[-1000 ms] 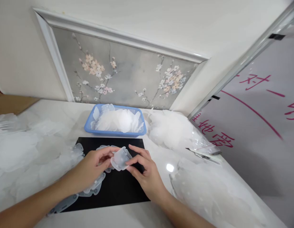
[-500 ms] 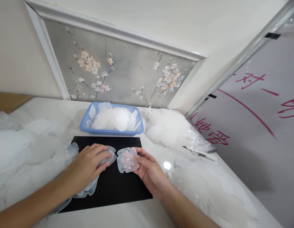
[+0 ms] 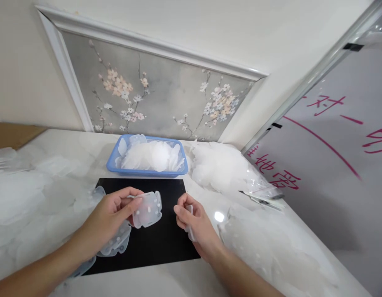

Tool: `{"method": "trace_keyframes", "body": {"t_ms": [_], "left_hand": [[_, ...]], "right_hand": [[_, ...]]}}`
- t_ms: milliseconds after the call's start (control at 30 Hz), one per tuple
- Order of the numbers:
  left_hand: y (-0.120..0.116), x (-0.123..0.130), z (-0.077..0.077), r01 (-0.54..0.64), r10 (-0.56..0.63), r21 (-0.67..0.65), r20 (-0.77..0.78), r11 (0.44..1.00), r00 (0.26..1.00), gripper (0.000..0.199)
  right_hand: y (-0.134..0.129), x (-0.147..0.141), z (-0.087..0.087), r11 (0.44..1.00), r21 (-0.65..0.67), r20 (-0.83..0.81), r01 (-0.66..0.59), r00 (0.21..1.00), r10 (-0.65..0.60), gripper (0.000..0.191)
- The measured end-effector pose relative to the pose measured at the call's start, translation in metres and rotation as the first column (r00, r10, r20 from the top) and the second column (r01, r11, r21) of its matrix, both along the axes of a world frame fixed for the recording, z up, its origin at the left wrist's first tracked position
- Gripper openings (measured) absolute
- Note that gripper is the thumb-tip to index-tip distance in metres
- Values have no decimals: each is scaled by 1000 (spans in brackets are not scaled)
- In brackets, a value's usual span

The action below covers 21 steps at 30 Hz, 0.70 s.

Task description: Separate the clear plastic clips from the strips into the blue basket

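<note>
Over the black mat [image 3: 160, 243], my left hand [image 3: 118, 208] pinches a translucent plastic piece [image 3: 148, 209], squarish with small holes and notched edges, between thumb and fingers. My right hand [image 3: 198, 225] is closed near the mat's right edge, with another translucent piece [image 3: 190, 233] tucked in its palm, mostly hidden by the fingers. Several similar translucent pieces [image 3: 118, 243] lie overlapped on the mat's left side, partly under my left forearm. The two hands are apart.
A blue basket [image 3: 110, 165] filled with white translucent pieces stands behind the mat. A heap in clear plastic [image 3: 218, 167] lies to its right. More loose pieces spread left [image 3: 17, 198] and right [image 3: 271, 243]. A whiteboard [image 3: 333, 165] with red writing leans at right.
My left hand has lifted and turned its piece to face me. My right hand's fingers have curled in, turning its piece edge-on into the palm.
</note>
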<state>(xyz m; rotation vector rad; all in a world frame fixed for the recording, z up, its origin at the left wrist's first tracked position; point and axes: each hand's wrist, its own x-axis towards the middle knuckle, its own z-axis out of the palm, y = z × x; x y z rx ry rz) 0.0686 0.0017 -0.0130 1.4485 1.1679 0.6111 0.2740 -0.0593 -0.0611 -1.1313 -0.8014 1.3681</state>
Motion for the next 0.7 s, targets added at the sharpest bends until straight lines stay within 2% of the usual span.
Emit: {"method": "trace_keyframes", "body": {"t_ms": [67, 133, 267, 300, 367, 433, 500, 533, 567, 600, 633, 667, 700], "left_hand": [[-1, 1, -1, -6, 20, -137, 102, 991, 995, 43], [-2, 1, -1, -2, 47, -228, 192, 974, 980, 41], [-3, 3, 0, 13, 77, -314, 273, 949, 959, 40], [-4, 2, -1, 23, 70, -322, 273, 946, 960, 40], [-3, 1, -4, 56, 21, -308, 241, 950, 970, 40], [0, -1, -9, 84, -58, -191, 139, 978, 989, 41], [6, -5, -15, 112, -106, 94, -68, 989, 992, 38], [9, -7, -18, 142, -91, 274, -191, 951, 977, 35], [13, -10, -22, 187, -51, 432, -306, 882, 951, 33], [17, -12, -25, 244, -9, 537, -403, 807, 915, 32], [20, -15, -28, 304, 16, 587, -477, 750, 879, 31], [23, -17, -31, 356, 19, 594, -530, 721, 848, 32], [25, -19, -33, 391, 10, 580, -567, 715, 824, 32]], "right_hand": [[-2, -1, -3, 996, 86, 136, 22, 990, -34, 23], [-5, -1, -6, 977, 210, 313, 23, 945, -90, 19], [-8, -4, -13, 891, 434, 603, -131, 777, -179, 47], [-9, -5, -14, 864, 471, 642, -178, 741, -197, 50], [-9, -7, -13, 824, 511, 686, -246, 695, -217, 43], [-9, -6, -9, 842, 483, 688, -241, 699, -195, 25], [-8, -4, -5, 919, 368, 631, -143, 764, -134, 15], [-7, -3, -3, 956, 281, 577, -84, 811, -98, 18], [-5, -1, -2, 981, 188, 506, -38, 860, -64, 22], [-4, 0, -1, 994, 106, 420, -11, 907, -35, 27], [-2, 1, -1, 999, 39, 323, -6, 946, -7, 31], [-1, 2, -1, 1000, -13, 223, -14, 975, 16, 36], [0, 2, 0, 998, -50, 125, -25, 992, 31, 40]]}}
